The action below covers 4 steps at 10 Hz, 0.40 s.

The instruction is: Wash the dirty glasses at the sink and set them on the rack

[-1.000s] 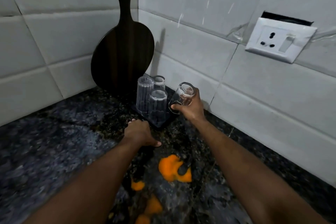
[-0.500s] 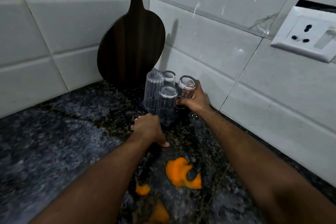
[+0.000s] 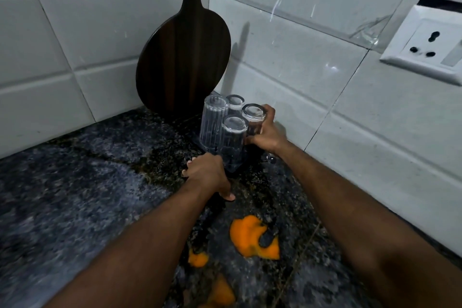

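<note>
Several clear glasses stand upside down on a small dark rack (image 3: 231,171) in the corner of the counter. My right hand (image 3: 267,136) grips the rightmost glass (image 3: 253,119), which is inverted and upright on the rack. Beside it stand a front glass (image 3: 233,142), a tall ribbed glass (image 3: 212,125) and a back glass (image 3: 235,102). My left hand (image 3: 208,175) rests on the counter at the rack's front edge, fingers curled, thumb pressed on the stone; whether it holds the rack is hidden.
A round dark wooden board (image 3: 183,57) leans on the tiled wall behind the rack. A white wall socket (image 3: 427,45) is at the right. Orange patches (image 3: 252,236) mark the dark speckled counter (image 3: 75,195) near my forearms.
My right hand has turned the tilted glass fully upside down and lowered it onto the rack beside the others. The view moved closer; my left hand stayed at the rack's front.
</note>
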Motion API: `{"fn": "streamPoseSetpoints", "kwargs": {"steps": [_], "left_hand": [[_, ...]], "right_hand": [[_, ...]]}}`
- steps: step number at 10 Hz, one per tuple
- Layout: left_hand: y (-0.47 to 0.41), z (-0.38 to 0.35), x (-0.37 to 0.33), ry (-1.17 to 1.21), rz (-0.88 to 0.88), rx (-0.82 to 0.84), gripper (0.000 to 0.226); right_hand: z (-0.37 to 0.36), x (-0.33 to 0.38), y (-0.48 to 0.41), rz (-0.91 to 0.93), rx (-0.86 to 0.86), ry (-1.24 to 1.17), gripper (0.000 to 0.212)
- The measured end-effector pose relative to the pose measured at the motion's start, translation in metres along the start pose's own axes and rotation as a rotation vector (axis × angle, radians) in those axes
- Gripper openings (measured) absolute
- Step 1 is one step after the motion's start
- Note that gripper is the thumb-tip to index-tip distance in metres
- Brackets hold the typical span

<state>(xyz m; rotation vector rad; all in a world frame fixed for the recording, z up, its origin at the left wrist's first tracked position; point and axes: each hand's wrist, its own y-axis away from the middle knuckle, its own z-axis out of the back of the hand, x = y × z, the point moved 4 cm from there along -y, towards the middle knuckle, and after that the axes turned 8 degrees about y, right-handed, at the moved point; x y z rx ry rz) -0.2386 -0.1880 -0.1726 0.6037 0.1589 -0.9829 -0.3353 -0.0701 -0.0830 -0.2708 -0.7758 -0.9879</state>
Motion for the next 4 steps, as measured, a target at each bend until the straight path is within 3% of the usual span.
{"fn": "streamPoseSetpoints", "kwargs": {"steps": [2,4], "left_hand": [[-0.002,0.000,-0.002,-0.015,0.012,0.006,0.093],[0.008,0.000,0.002,-0.078,0.046,-0.024,0.104]], "right_hand": [[-0.001,-0.014,-0.013,-0.071,-0.038,0.086,0.088],[-0.006,-0.028,0.002,-0.072,-0.137,0.033,0.088]]}}
